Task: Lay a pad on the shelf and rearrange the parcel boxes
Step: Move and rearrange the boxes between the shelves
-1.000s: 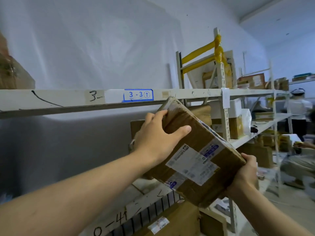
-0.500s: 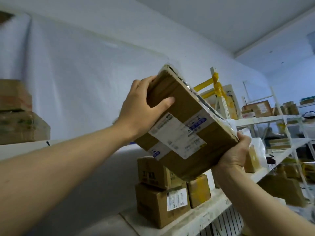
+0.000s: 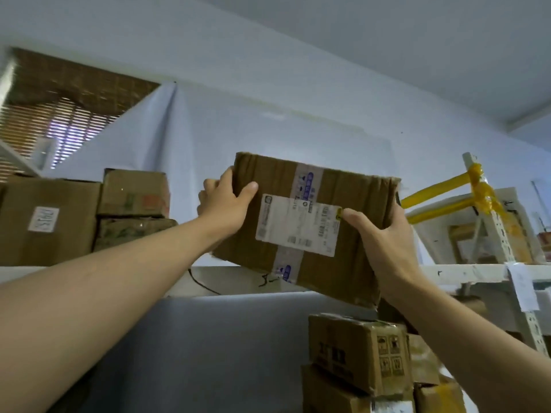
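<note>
A brown parcel box (image 3: 354, 201) with a white shipping label and blue-printed tape is held up at the front edge of the top shelf (image 3: 465, 274). My left hand (image 3: 225, 204) grips its upper left corner, thumb on the front face. My right hand (image 3: 384, 236) grips its right side, thumb near the label's edge. The box tilts slightly, its lower edge hanging below the shelf beam. No pad shows on the top shelf from this low angle.
Three cardboard boxes (image 3: 47, 222) stand on the top shelf at left. Stacked small boxes (image 3: 357, 353) sit on the shelf below at right. A rack upright wrapped in yellow tape (image 3: 483, 192) rises at right. A white sheet covers the wall behind.
Both hands have lifted the box from the lower shelf level up to the top shelf and turned it nearly level. The view has tilted upward.
</note>
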